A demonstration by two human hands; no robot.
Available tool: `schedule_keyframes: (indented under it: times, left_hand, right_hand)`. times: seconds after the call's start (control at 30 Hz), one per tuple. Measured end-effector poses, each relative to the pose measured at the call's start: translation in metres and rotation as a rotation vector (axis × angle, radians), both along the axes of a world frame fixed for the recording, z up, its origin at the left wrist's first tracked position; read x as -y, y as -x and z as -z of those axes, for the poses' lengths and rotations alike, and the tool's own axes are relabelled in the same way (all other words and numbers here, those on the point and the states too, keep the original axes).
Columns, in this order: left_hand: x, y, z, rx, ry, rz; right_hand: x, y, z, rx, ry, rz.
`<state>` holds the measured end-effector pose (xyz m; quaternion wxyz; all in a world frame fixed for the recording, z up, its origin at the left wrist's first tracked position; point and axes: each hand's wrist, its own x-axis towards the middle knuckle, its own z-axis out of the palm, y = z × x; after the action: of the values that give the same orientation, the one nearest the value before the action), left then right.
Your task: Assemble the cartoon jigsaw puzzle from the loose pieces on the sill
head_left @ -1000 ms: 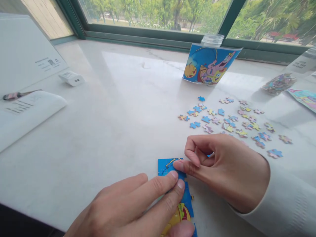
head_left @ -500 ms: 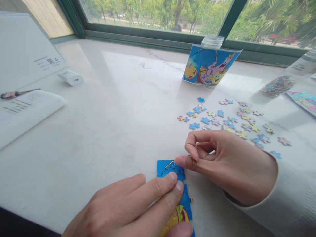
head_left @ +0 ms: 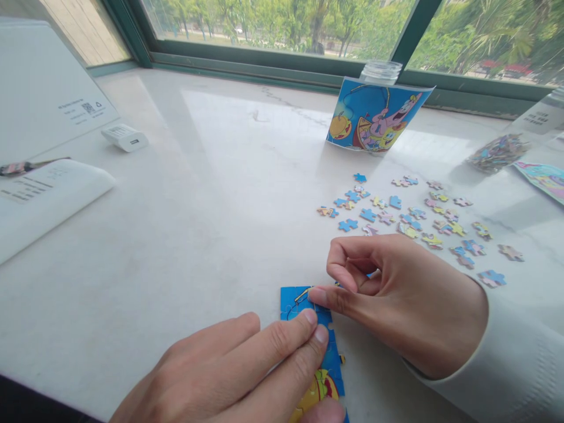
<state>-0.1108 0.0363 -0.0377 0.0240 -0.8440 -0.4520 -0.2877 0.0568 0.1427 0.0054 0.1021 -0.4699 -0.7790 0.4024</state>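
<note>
A partly joined blue and yellow jigsaw (head_left: 308,346) lies on the pale stone counter (head_left: 211,211) near its front edge. My left hand (head_left: 238,376) lies flat on it, fingers stretched out and fingertips pressing its upper part. My right hand (head_left: 396,299) is curled beside it, a fingertip touching the jigsaw's top right piece while the other fingers are bent in; a bit of blue shows inside them. Several loose pieces (head_left: 409,217) are scattered just beyond my right hand. The reference picture (head_left: 374,117) leans against a clear jar (head_left: 379,70) at the back.
White boxes and papers (head_left: 44,188) and a small white charger (head_left: 124,138) sit at the left. At the far right lie a bag of other pieces (head_left: 497,151) and another picture (head_left: 544,176). A window frame (head_left: 264,59) runs along the back.
My right hand drew back slightly to the right, then returned so its fingertip touches the jigsaw's top piece again. My left hand stays pressed on the jigsaw.
</note>
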Motion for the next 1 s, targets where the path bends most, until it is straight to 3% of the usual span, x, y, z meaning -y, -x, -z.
schedule_keyframes:
  times: [0.33,0.63,0.83,1.0]
  left_hand:
    - [-0.02,-0.016,-0.014,0.149,-0.043,0.017]
    - [0.0,-0.006,-0.003,0.064,0.029,0.007]
    - [-0.016,-0.016,-0.015,0.098,-0.057,0.002]
    - [-0.025,-0.021,-0.022,0.086,-0.079,0.008]
  right_hand:
    - [0.002,0.004,-0.004,-0.006,0.012,0.002]
    - [0.002,0.001,-0.003,0.007,0.03,0.032]
    - [-0.006,-0.012,-0.009,0.011,-0.165,0.078]
    - [-0.005,-0.017,-0.007,0.147,-0.321,0.016]
